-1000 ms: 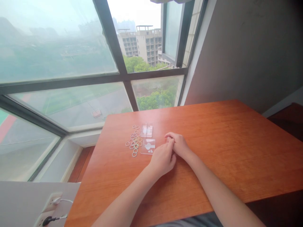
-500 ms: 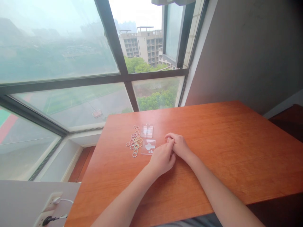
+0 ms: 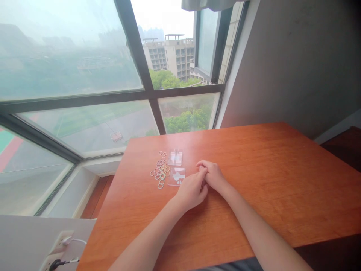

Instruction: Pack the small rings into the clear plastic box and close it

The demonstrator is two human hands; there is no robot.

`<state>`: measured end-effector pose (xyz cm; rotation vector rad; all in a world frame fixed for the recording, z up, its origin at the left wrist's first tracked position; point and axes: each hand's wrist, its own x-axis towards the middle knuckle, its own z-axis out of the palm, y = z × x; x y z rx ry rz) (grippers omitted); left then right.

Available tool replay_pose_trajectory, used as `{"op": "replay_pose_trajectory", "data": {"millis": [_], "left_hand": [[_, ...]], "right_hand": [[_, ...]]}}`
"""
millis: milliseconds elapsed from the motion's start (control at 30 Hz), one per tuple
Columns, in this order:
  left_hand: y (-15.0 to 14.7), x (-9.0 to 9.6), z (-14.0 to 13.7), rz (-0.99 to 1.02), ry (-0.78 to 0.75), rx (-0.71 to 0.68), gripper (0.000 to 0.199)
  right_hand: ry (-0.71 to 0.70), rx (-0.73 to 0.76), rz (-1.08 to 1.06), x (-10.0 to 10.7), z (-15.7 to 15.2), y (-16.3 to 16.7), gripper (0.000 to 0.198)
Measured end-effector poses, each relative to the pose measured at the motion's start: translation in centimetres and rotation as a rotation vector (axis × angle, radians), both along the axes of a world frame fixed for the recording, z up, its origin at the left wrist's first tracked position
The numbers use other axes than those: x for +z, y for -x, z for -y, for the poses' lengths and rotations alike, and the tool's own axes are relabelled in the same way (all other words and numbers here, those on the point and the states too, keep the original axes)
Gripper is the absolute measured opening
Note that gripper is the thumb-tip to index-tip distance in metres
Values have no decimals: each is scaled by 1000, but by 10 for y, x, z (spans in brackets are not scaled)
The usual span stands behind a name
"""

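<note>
My left hand (image 3: 191, 191) and my right hand (image 3: 216, 176) rest together on the wooden table, fingers closed against each other. Whether anything lies between them is hidden. Just left of my left hand is a clear plastic plate (image 3: 175, 177) with a white printed pattern, its right corner close to my knuckles. Behind it lies a second clear plastic piece (image 3: 175, 158), which looks like a small flat box. Left of both, several thin rings (image 3: 161, 171) in pale, pink, yellow and green tones lie scattered, some overlapping.
The reddish-brown table (image 3: 267, 180) reaches far to the right, its left edge beside the window frame (image 3: 113, 98). A grey wall (image 3: 296, 67) rises behind on the right. Low at the left, plugs with cables sit in a wall socket (image 3: 60, 241).
The whole view has shifted slightly, with the scene a little lower in the picture. My hands stay together in almost the same place, and the rings and plastic pieces lie as before.
</note>
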<state>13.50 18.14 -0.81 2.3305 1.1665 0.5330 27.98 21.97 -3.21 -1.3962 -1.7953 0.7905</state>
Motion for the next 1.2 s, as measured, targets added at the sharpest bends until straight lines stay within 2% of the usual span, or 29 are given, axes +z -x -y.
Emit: {"op": "replay_pose_trajectory", "data": {"millis": [200,333,400,433,500,567,633,700,767,867,1033,1200], "left_hand": [[1,-2,3,39,-2,-16,49],[15,6,-8,285,96,24,48],[36,12,-23,454,44,150,40],[50,14,-32,487,-5,257,34],[83,15,-51,444,-101,456,28],[116,10,-66,344,-164,547,30],[139,2,-76,266,-179,531,36],[149,-5,-80,150,-156,484,41],[149,-9,-81,1,-138,429,44],[141,-9,-79,-154,-118,409,44],[139,-7,-74,-136,-129,354,42],[132,-11,-53,-75,-148,369,40]], "right_hand": [[20,-5,6,1,-1,0,22],[-42,-3,66,-1,0,1,24],[-91,18,91,-1,2,4,22],[-110,27,102,0,3,6,21],[-131,36,121,2,6,12,20],[-158,48,136,6,8,21,20],[-206,74,160,10,7,31,25],[-244,108,196,13,5,42,36],[-252,127,250,14,1,53,43],[-261,129,328,12,-6,65,40],[-264,109,359,9,-12,65,22],[-264,71,398,8,-12,41,8]]}}
